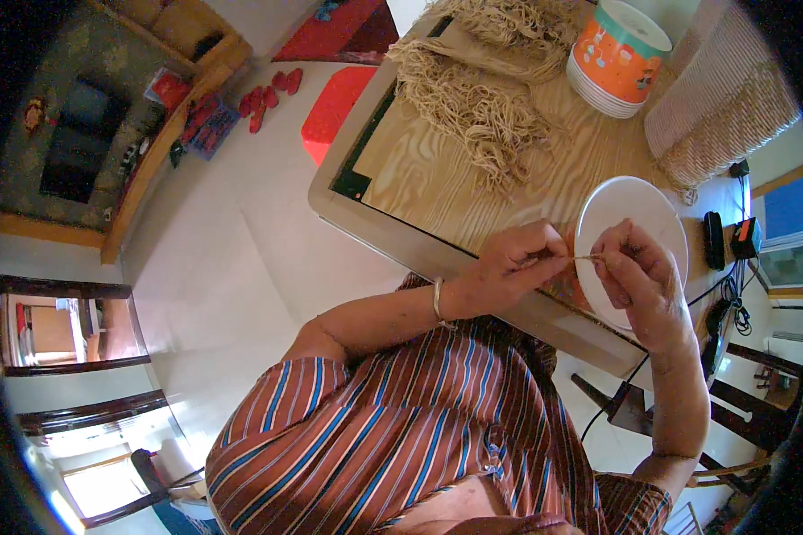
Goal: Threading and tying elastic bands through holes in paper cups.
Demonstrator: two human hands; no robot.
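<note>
Over the front right part of the wood-grain table, both my hands meet at a short tan strand (585, 258). My left hand (525, 263), with a pale bangle on its wrist, pinches one end between thumb and fingers. My right hand (635, 272) grips the other end with its fingers curled. Below and behind the right hand stands a round white-lined tub (629, 198), its mouth facing up; the hand hides part of its inside. A loose, tangled heap of tan yarn-like strands (486, 111) lies farther back on the table.
A stack of orange patterned paper tubs (617, 62) stands at the back right. Beside it is a tall bundle of cream cords (727, 102). Black cables (734, 290) and small black devices lie at the right edge. A red stool (332, 111) stands beyond the table's left corner.
</note>
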